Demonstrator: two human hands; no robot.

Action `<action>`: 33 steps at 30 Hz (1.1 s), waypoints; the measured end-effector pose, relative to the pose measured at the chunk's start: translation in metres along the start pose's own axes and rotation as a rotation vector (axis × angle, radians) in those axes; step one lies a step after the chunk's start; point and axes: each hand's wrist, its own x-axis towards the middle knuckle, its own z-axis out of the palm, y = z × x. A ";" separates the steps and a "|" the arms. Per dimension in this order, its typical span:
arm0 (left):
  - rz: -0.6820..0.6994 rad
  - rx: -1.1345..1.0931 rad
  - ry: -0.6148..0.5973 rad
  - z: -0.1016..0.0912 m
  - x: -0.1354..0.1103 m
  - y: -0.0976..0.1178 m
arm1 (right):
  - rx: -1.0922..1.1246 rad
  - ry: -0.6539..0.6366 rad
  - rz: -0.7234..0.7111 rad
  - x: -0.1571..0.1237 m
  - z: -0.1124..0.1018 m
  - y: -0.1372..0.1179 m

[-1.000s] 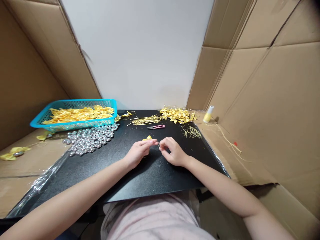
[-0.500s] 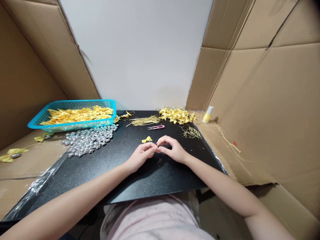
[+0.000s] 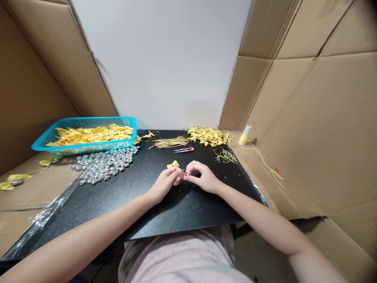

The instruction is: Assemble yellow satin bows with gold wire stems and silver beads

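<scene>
A small yellow ribbon bow (image 3: 173,164) sits at the fingertips of my left hand (image 3: 163,183), which is pinched shut on it. My right hand (image 3: 203,178) is curled beside it, fingertips pinched on a thin gold thread end between the two hands. Both hands rest on the black table mat (image 3: 165,208) near its middle. Pink thread snips (image 3: 183,149) lie just beyond the hands.
A teal basket (image 3: 85,147) of yellow ribbon pieces stands at the back left, with a pile of silver beads (image 3: 103,163) in front. Gold wire strands (image 3: 171,142), a heap of finished yellow bows (image 3: 209,136) and a yellow thread spool (image 3: 245,135) lie at the back. Cardboard walls enclose both sides.
The hands came together at the bow and stay pinched there; the bow shifted slightly left and up from the fingertips. Nothing else moved.
</scene>
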 end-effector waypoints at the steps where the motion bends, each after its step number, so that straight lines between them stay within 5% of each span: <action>1: -0.004 -0.005 0.002 0.000 0.000 -0.001 | -0.022 0.019 -0.019 -0.001 0.001 -0.001; 21: -0.004 0.011 0.014 0.004 0.001 -0.004 | -0.488 0.006 -0.309 -0.007 0.002 -0.008; 27: 0.062 0.081 0.041 0.004 -0.002 -0.001 | -0.365 0.062 -0.192 -0.006 0.004 -0.009; 33: 0.035 0.078 0.157 0.002 -0.003 0.000 | 0.164 0.136 0.160 -0.002 0.010 0.000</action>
